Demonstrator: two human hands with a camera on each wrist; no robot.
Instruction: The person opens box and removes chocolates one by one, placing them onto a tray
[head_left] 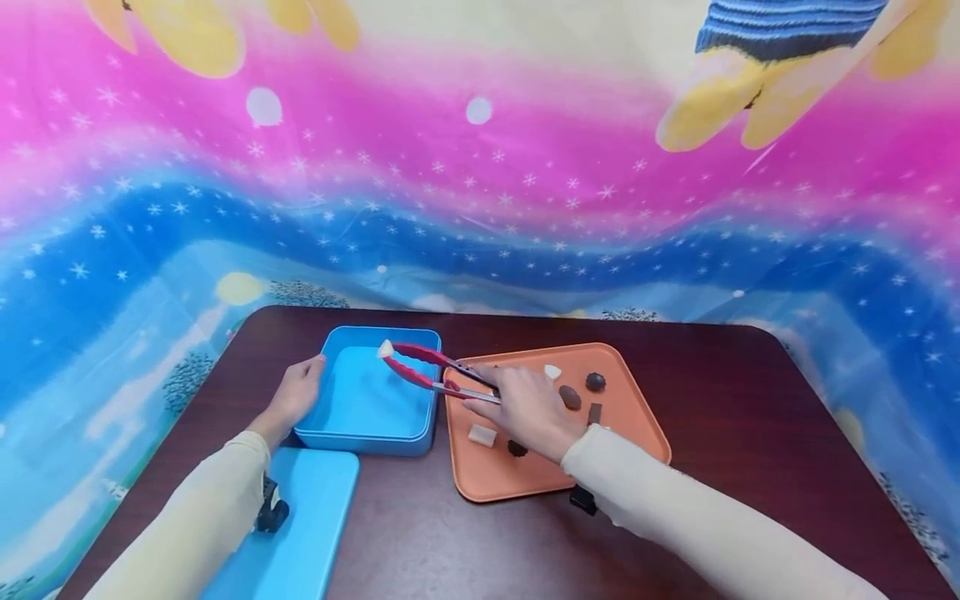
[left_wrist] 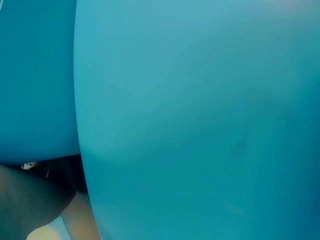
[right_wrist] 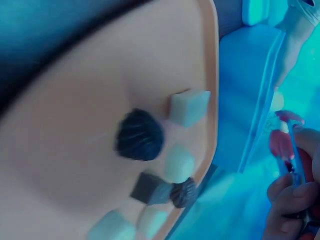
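Note:
My right hand (head_left: 528, 408) holds a pair of tongs (head_left: 420, 353) with red tips and metal arms. Between the tips sits a small cream-white chocolate (head_left: 386, 349), over the inside of a blue square box (head_left: 367, 443). At the box's left wall, my left hand (head_left: 296, 392) grips the rim. An orange tray (head_left: 641, 425) lies under the right forearm and hand. Dark and white chocolates rest on it, among them a white block (head_left: 482, 435), a dark ridged piece (right_wrist: 140, 135) and a brown oval (head_left: 570, 397). The right hand hides part of the tray.
A blue lid (head_left: 315, 508) lies flat in front of the box, partly under the left forearm. The dark wooden table (head_left: 420, 533) has rounded far corners. Behind it hangs a patterned cloth (head_left: 480, 183) in pink and blue.

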